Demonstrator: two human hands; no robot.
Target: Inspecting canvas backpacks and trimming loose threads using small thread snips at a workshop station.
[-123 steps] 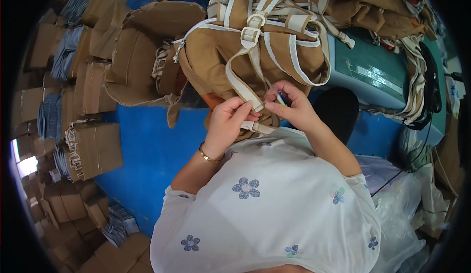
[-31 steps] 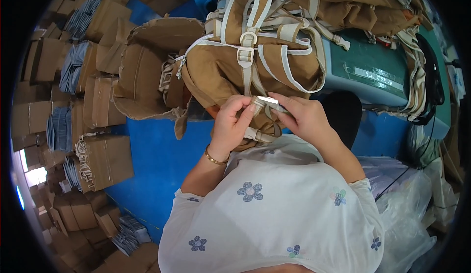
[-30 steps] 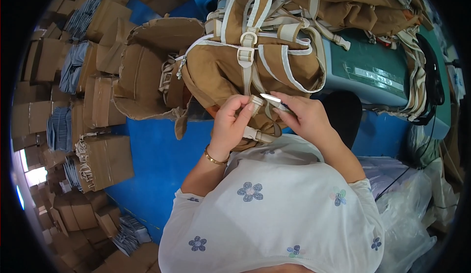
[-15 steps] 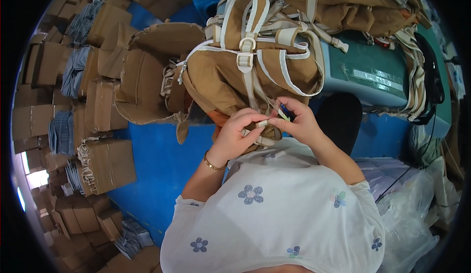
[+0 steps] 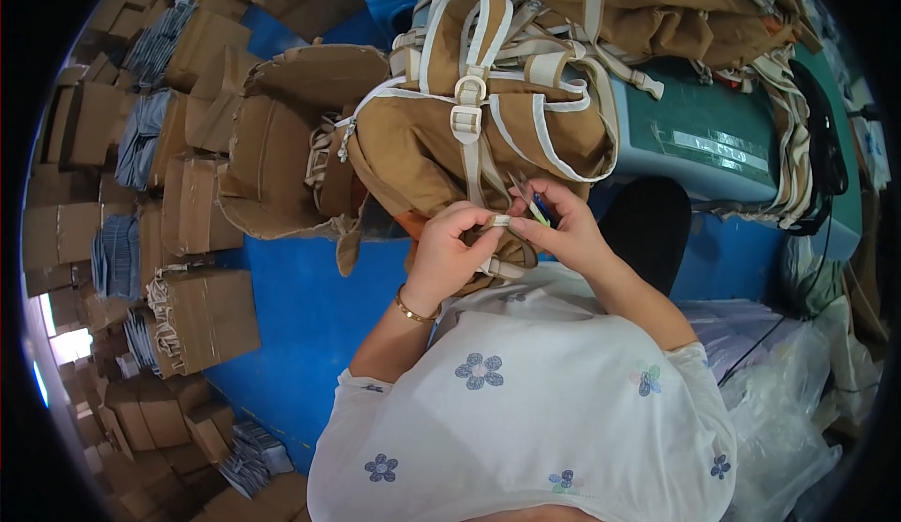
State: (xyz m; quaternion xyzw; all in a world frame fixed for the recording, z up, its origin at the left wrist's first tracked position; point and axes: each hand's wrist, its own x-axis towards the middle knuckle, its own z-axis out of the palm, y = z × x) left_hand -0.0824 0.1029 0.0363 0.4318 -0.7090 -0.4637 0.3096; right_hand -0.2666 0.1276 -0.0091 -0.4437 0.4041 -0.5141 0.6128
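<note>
A tan backpack (image 5: 399,142) with white piping and cream straps lies in front of me, its lower end reaching my lap. My left hand (image 5: 449,248) pinches a folded end of cream webbing strap (image 5: 500,222) between thumb and fingers. Against the other side of that strap end, the thumb and forefinger of my right hand (image 5: 571,233) press close. Tucked in the right hand is a small pair of thread snips (image 5: 538,210), blue and green, with thin metal blades pointing up toward the bag. My fingers partly hide the snips and the strap end.
An open cardboard box (image 5: 267,137) with straps inside stands left of the backpack. More tan bags (image 5: 676,29) lie across a green-topped table (image 5: 694,132). Stacked cartons (image 5: 202,320) fill the left side. Clear plastic sheeting (image 5: 774,419) lies at lower right.
The snips have turned in my right hand, so their blades now show pointing upward. Both hands have shifted slightly up, and the strap end between them has tilted.
</note>
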